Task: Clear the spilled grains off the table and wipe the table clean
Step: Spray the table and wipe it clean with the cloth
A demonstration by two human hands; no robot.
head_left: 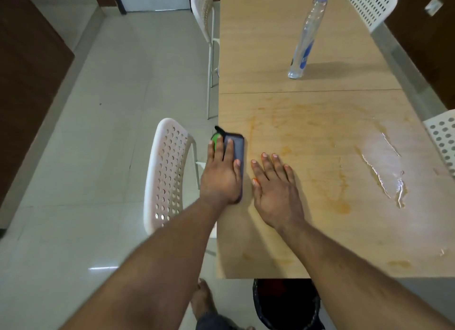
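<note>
On one table [307, 123], two hands [248, 179], one cloth [236, 147], one bottle [304, 41].

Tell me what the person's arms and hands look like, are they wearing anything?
Both arms are bare, with no sleeves, gloves, watch or rings showing. The left hand and right hand have short, pale fingernails. An orange smear sits on the right thumb tip, like the orange streaks on the table.

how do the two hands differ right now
The left hand lies on a dark cloth at the table's left edge; the right hand lies on bare wood beside it. The left's fingers are closer together, the right's spread wider. Both are flat, palms down, fingers straight.
</note>
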